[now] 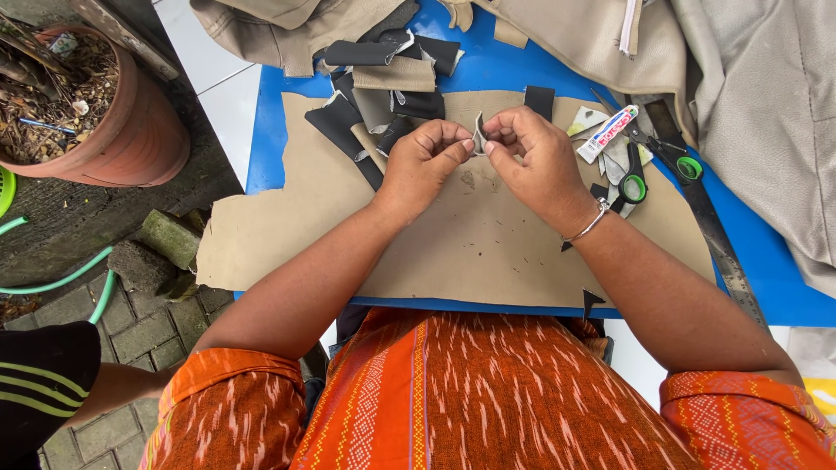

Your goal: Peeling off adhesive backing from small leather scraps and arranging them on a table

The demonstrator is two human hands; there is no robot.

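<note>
Right between the two hands sits a small grey scrap of material (479,137), pinched from both sides and held just above a sheet of brown cardboard (488,235). Its shape is hard to make out, since the fingertips cover most of it and only a narrow folded edge shows. The left hand (424,163) is curled into a loose fist, thumb and forefinger pressed onto the scrap's left side; the right hand (533,157) mirrors it, fingers bent inward and closed on the scrap's right side, a thin silver bracelet (589,224) at the wrist. Both forearms come up from the bottom of the view and meet at the middle, elbows spread wide.

Beyond the fingertips lie black and grey cut pieces (383,83), overlapping so that their outlines cannot be told apart. Just right of the right hand is a small white tube (608,132), and near it scissors with green-lined black handles (634,174), partly under other scraps. Further right a metal ruler (714,235) runs along the blue desk (766,252); its far end is tucked under a heap of beige fabric (749,96), which is cut off by the frame. Well left of the left hand, off the desk, stands a terracotta pot (131,130) of dry stems, only partly in view. Another person's black sleeve (43,374) shows at the lower left corner.
</note>
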